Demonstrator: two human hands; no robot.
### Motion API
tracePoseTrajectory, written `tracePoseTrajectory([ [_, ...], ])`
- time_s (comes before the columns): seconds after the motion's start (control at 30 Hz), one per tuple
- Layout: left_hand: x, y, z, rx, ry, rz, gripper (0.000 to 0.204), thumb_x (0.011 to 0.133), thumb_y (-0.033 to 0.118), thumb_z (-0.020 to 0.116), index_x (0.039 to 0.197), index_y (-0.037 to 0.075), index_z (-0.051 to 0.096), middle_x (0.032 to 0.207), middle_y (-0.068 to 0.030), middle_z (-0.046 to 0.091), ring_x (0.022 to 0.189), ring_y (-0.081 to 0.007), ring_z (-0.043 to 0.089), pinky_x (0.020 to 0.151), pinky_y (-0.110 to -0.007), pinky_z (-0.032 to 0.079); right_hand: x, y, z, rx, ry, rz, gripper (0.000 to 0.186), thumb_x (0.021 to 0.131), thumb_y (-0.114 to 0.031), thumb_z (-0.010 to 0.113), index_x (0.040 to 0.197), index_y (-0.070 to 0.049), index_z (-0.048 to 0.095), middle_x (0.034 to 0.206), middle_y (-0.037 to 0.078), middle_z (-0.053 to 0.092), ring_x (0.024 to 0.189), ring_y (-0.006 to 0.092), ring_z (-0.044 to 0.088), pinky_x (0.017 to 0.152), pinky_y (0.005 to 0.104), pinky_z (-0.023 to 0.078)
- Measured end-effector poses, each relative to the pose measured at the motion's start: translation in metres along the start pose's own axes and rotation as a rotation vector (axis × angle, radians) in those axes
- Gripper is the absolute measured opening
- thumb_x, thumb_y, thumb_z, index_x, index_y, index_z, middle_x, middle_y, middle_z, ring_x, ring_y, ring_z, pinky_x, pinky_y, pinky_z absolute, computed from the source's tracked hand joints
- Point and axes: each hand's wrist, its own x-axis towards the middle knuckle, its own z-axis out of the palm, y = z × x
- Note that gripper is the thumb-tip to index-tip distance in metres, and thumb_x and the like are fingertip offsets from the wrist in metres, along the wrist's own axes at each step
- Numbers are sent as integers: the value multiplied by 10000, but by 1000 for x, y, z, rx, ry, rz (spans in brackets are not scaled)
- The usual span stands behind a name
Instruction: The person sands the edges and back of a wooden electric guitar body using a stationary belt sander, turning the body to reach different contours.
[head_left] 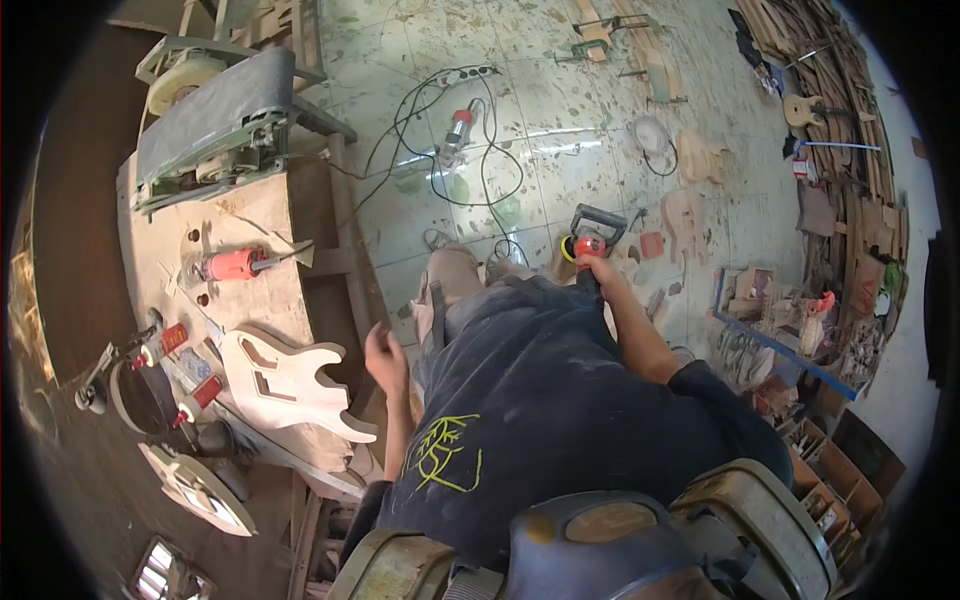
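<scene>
My right hand [600, 270] grips a red and black power tool [590, 240] with a yellow pad, held out beside my right leg. My left hand [387, 355] hangs with loosely curled fingers and nothing in it, just right of the workbench. On that bench [240, 200] lies a pale guitar body [275, 375] with cut cavities, nearest to my left hand. A red and silver power tool [235, 264] lies farther along the bench, with red and white bottles [163, 345] near the guitar body.
A belt sander [215, 125] stands at the upper left. Cables and another power tool [458, 128] lie on the tiled floor [370, 30] ahead. Stacked wood [840, 90], a blue-edged rack [780, 345] and wood pieces [682, 220] line my right side. Another body [195, 485] sits lower left.
</scene>
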Motion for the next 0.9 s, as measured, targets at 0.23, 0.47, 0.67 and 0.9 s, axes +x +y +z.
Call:
tracePoseTrajectory([
  [0.23, 118, 88, 34, 157, -346, 85, 304, 904, 111, 645, 1177, -23, 649, 946, -165, 740, 852, -247, 727, 780, -358, 569, -53, -88, 5, 48, 61, -158, 172, 744, -186, 769, 835, -69, 683, 721, 5, 641, 602, 120, 599, 546, 282, 460],
  [0.47, 135, 57, 44, 97, -204, -192, 394, 911, 169, 672, 1244, -37, 623, 1027, -146, 735, 897, -222, 705, 828, -335, 554, 29, -158, -42, -428, 238, -467, 334, 683, -218, 794, 912, -12, 666, 795, 56, 686, 686, 150, 654, 640, 302, 511],
  [0.67, 14, 62, 65, 68, -218, -695, 163, 934, 201, 613, 891, 44, 614, 732, -49, 612, 648, -131, 558, 593, -301, 456, 142, -283, -67, -741, 246, -419, 623, 614, -322, 855, 1071, 18, 604, 939, 160, 704, 857, 288, 692, 765, 402, 538],
  [0.9, -129, 213, 102, 188, -244, -1356, 250, 954, 293, 591, 1093, 87, 622, 885, -88, 689, 796, -216, 683, 711, -366, 541, 351, -400, -58, -1253, 36, -279, 688, 702, -302, 793, 1269, -19, 525, 1111, 198, 698, 1035, 378, 684, 892, 453, 542],
])
